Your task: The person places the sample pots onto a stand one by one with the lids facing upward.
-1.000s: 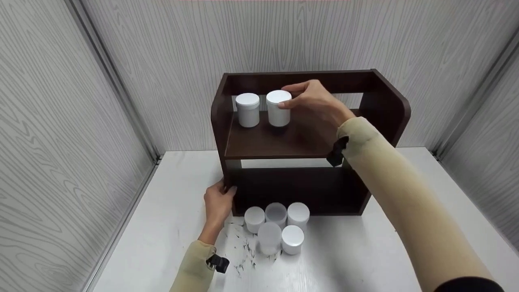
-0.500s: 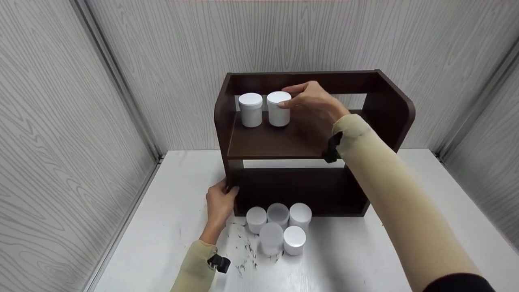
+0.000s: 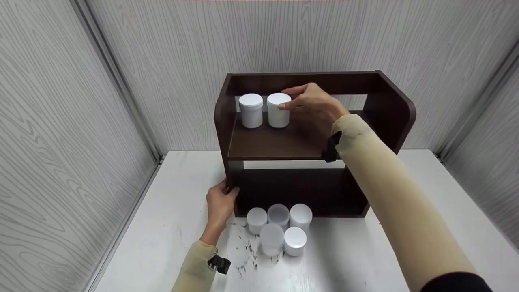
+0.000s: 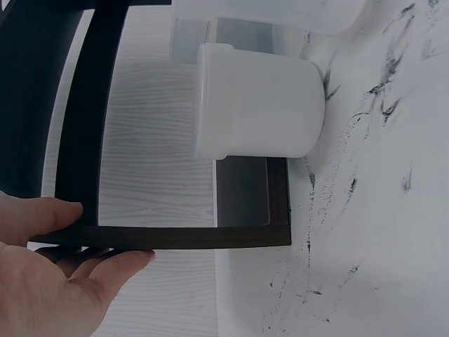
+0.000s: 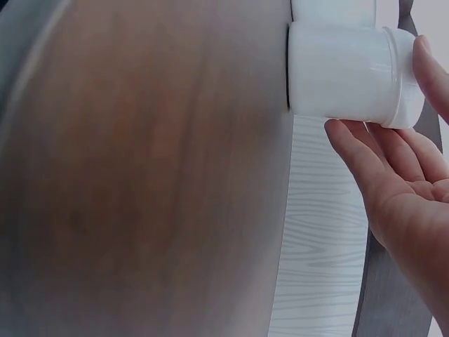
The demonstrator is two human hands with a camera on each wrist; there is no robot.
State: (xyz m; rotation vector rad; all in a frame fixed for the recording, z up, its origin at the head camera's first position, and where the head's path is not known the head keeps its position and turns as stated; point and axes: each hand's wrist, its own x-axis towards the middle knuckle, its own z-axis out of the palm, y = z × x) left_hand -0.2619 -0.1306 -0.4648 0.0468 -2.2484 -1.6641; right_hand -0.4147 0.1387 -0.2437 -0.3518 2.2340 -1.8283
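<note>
On the upper board of a dark brown shelf unit (image 3: pixel 267 146), my right hand (image 3: pixel 312 100) holds a white lidded jar (image 3: pixel 278 111) near its lid, thumb in front and fingers behind. The right wrist view has the thumb at the lid's edge and the fingers (image 5: pixel 358 151) along the jar's side, its base right at the board. A similar white jar (image 3: pixel 251 111) stands upright just to its left. Lower down, my left hand (image 3: pixel 220 201) grips the unit's left side panel (image 4: pixel 175 237) between thumb and fingers.
Several white and translucent jars stand grouped on the white table before the lower compartment, among them a short white jar (image 3: pixel 295 241) and a translucent jar (image 3: pixel 271 239). Dark scuff marks (image 3: pixel 248 253) show beside them. Wood-grain walls (image 3: pixel 162 61) enclose the back and sides.
The jar in my right hand has shifted slightly left along the upper board, narrowing the gap to the other jar. My left hand keeps its grip; the head view has shifted a little.
</note>
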